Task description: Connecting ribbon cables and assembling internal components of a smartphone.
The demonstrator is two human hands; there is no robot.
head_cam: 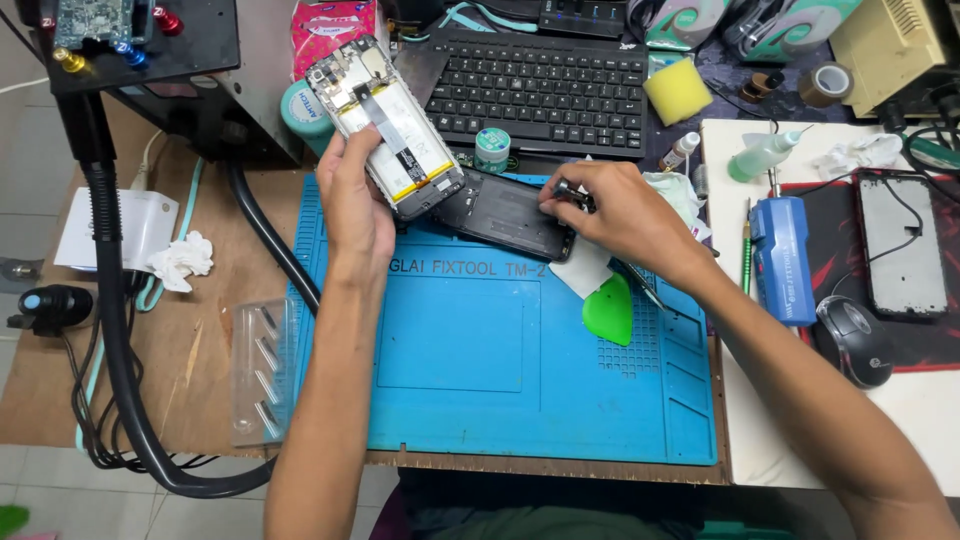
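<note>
Left hand (352, 205) grips opened white-backed phone body (385, 125), tilted; right hand (612, 215) pinches small dark part (565, 190) at black rear cover (505, 213) over blue silicone mat (500, 350).

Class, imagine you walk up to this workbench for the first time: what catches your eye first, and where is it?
The bright blue repair mat fills the bench's middle. Above its top edge, the left hand holds up an opened phone with its innards showing, while the right hand presses on a black back cover beside it.
</note>
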